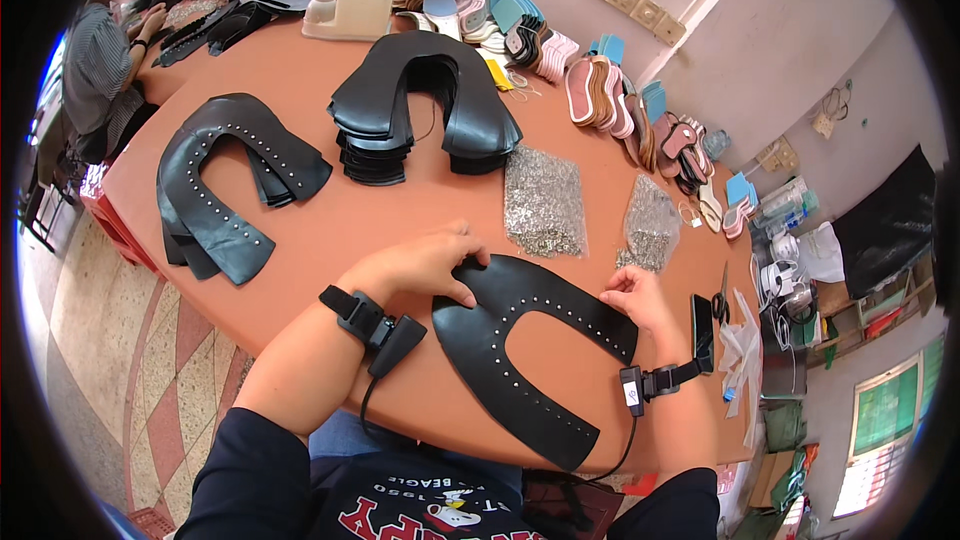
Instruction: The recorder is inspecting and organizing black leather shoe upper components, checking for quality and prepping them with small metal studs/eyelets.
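So the black U-shaped leather piece point(520, 345) is lying flat on the orange worktop point(330, 230) right in front of the person, open end of the U pointing down toward them, with a row of little silver studs running along the inner edge. My guess at the biggest risk: one leg of it runs right up to the near edge of the worktop, so a nudge could drag it off into the lap. Also those two clear bags of small silver studs point(545, 202) sit just past it, near the right hand, and an elbow or sleeve catching one would be a pain, tiny bits everywhere. The scissors point(722, 302) and a dark phone point(702, 330) lie just beside the right wrist too, easy to knock. Hands: the left hand point(425, 265) lies palm down on the top left curve of the piece, fingers spread and pressing it flat, so its grip isn't closed around anything, more of a pin-down. The right hand point(638, 298) is at the top right corner of the piece, fingertips curled onto the edge, looks like a light pinch on the leather, though I can't tell if there's a stud between the fingers. Both wrists wear black strapped devices with cables. Farther out there's a studded stack point(225, 190) to the left, and a plain stack point(420, 105) behind it.
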{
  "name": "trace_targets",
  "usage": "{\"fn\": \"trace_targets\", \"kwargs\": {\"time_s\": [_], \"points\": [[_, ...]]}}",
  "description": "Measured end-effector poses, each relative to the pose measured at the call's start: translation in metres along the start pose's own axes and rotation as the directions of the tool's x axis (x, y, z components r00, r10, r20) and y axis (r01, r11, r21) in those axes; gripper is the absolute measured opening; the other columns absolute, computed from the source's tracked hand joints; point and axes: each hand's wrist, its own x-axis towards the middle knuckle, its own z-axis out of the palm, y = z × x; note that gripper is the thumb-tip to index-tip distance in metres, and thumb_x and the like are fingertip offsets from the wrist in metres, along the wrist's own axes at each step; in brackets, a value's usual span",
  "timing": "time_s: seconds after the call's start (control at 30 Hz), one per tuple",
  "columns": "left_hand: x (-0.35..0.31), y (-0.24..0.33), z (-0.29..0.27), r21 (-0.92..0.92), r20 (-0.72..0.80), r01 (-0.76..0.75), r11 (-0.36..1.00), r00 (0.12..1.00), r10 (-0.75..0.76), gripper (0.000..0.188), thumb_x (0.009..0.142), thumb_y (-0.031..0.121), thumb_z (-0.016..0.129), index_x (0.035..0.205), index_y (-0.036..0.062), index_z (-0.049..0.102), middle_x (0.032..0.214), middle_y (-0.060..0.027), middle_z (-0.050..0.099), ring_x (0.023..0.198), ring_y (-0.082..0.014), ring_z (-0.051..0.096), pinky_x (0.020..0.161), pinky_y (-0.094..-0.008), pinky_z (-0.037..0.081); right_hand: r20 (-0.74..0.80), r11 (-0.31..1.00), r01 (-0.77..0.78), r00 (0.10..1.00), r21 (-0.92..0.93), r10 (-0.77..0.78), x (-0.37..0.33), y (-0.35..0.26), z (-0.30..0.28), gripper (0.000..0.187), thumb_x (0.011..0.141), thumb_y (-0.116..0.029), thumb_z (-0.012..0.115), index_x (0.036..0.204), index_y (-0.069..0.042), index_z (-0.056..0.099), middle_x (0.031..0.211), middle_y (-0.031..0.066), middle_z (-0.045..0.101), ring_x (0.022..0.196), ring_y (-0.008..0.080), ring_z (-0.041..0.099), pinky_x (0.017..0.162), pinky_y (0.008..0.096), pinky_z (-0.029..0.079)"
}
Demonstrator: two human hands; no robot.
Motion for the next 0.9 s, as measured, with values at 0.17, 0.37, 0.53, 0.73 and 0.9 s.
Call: {"fn": "trace_targets", "kwargs": {"time_s": [0.17,0.37,0.53,0.73,0.9], "points": [[0.003,-0.001,0.000,-0.013,0.011,-0.008,1.000,1.000,0.008,0.054,0.061,0.021,0.083,0.107,0.0063,0.060,0.099,-0.0084,0.050,0.087,-0.0215,0.052,0.077,-0.0319,0.045,0.075,0.974,-0.098,0.994,0.203,0.084,0.009,0.017,-0.001,0.006,0.078,0.001,0.067,0.078,-0.001,0.060,0.069,0.0017,0.060,0.060,0.0066,0.055,0.052,0.0191,0.045],[0.000,-0.007,0.002,-0.032,-0.006,0.007,0.999,1.000,-0.007,0.054,0.061,0.023,0.083,0.106,0.0065,0.059,0.100,-0.0073,0.050,0.087,-0.0204,0.051,0.077,-0.0316,0.045,0.386,0.875,0.481,0.819,-0.060,-0.423,-0.060,-0.058,0.022,0.006,0.079,-0.009,0.065,0.081,-0.002,0.064,0.077,0.0075,0.061,0.072,0.0202,0.061,0.064,0.0307,0.048],[0.002,-0.005,0.002,-0.013,0.006,-0.018,1.000,1.000,0.018,0.054,0.061,0.024,0.083,0.106,0.0062,0.059,0.100,-0.0080,0.050,0.086,-0.0204,0.052,0.076,-0.0316,0.046,0.533,0.812,0.573,0.724,-0.111,-0.439,-0.105,-0.078,0.051,0.007,0.077,-0.009,0.065,0.080,-0.003,0.064,0.077,0.0100,0.060,0.076,0.0292,0.060,0.066,0.0360,0.048],[0.000,0.000,-0.002,-0.011,0.002,-0.007,1.000,1.000,0.007,0.052,0.061,0.022,0.082,0.105,0.0049,0.059,0.100,-0.0104,0.051,0.088,-0.0240,0.054,0.078,-0.0336,0.046,0.505,0.746,0.657,0.683,-0.107,-0.528,-0.105,-0.073,0.063,0.006,0.075,-0.007,0.065,0.080,-0.003,0.064,0.077,0.0087,0.060,0.076,0.0295,0.059,0.065,0.0379,0.048],[0.004,0.000,0.000,-0.005,0.004,-0.035,0.999,0.999,0.035,0.052,0.062,0.023,0.082,0.105,0.0056,0.060,0.098,-0.0087,0.051,0.086,-0.0217,0.053,0.076,-0.0323,0.046,0.535,0.770,0.619,0.708,-0.157,-0.460,-0.102,-0.075,0.063,0.008,0.073,-0.008,0.069,0.077,-0.003,0.064,0.073,0.0092,0.062,0.069,0.0284,0.061,0.061,0.0360,0.047]]}}
